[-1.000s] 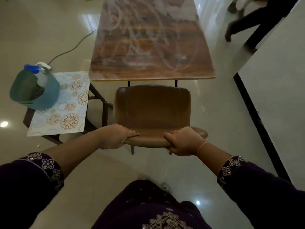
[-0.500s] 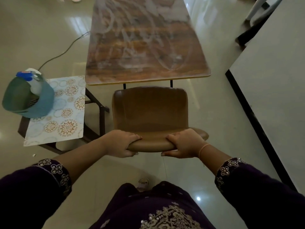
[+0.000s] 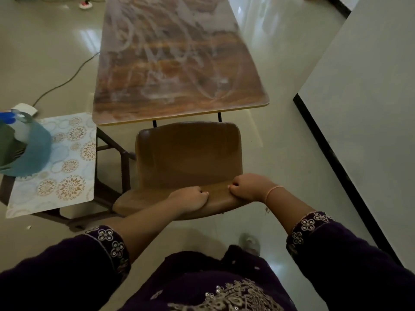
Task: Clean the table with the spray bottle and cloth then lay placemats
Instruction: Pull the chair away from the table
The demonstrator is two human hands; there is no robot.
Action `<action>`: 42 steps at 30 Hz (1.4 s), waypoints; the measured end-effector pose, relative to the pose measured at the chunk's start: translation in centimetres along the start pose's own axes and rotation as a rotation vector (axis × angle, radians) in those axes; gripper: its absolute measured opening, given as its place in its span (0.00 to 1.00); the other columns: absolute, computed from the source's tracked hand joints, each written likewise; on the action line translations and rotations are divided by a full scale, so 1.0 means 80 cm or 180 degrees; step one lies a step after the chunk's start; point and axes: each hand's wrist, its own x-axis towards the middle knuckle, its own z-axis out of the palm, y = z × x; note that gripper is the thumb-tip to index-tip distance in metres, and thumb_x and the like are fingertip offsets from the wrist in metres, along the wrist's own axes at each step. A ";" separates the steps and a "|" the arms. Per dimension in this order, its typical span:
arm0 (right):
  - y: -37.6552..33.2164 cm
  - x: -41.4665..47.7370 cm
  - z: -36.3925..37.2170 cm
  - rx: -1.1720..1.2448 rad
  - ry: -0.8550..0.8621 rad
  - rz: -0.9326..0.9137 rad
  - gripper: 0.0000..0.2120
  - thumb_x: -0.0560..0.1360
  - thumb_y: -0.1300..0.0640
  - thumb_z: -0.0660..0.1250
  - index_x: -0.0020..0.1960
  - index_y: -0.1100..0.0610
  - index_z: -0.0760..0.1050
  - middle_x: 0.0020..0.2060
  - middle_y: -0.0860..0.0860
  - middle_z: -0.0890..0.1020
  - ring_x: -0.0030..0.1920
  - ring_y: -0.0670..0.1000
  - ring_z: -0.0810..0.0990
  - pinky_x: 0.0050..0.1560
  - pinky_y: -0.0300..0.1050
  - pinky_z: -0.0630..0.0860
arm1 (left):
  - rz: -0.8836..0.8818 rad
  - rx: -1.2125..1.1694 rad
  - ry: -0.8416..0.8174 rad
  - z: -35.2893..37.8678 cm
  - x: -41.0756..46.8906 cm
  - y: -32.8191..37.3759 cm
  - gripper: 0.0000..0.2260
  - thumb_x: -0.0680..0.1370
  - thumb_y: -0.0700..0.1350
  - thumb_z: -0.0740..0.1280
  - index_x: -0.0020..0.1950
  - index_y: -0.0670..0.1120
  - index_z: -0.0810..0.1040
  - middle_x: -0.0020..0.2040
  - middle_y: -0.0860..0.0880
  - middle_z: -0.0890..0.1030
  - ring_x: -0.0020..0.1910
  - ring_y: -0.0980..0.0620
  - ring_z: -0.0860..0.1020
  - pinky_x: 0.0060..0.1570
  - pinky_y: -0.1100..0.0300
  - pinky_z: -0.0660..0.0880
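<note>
Brown chair backrest is gripped by the curled left hand and right hand side by side; the streaked table lies straight ahead, long axis running away, while placemat and spray bottle sit leftward, nearer the left hand.

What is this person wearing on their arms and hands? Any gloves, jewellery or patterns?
No gloves: the left hand and right hand are bare. Both arms wear dark purple sleeves that end partway along the forearm in cuffs embroidered with small pale flowers and sequins. A thin orange band circles the right wrist.
</note>
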 end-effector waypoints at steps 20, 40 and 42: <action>0.309 0.061 -0.115 -0.0591 0.0256 -0.0621 0.22 0.82 0.50 0.48 0.71 0.61 0.62 0.73 0.62 0.60 0.76 0.60 0.52 0.72 0.59 0.55 | -0.0548 -0.0411 0.0478 -0.003 0.204 0.316 0.20 0.77 0.52 0.57 0.67 0.46 0.69 0.65 0.45 0.74 0.61 0.45 0.73 0.60 0.51 0.72; 0.547 0.350 -0.429 -0.0537 0.1454 -0.0791 0.27 0.81 0.50 0.48 0.77 0.60 0.48 0.76 0.61 0.49 0.76 0.59 0.44 0.74 0.56 0.43 | -0.0124 0.0268 0.2121 -0.341 0.508 0.488 0.30 0.80 0.57 0.50 0.76 0.45 0.43 0.77 0.42 0.42 0.76 0.44 0.40 0.73 0.48 0.40; 0.568 0.388 -0.465 -0.0615 0.1500 -0.0875 0.28 0.82 0.50 0.47 0.77 0.61 0.46 0.76 0.61 0.46 0.76 0.59 0.41 0.74 0.54 0.40 | -0.0306 0.0220 0.2220 -0.377 0.542 0.504 0.31 0.80 0.57 0.48 0.76 0.44 0.39 0.77 0.42 0.39 0.75 0.44 0.37 0.73 0.49 0.38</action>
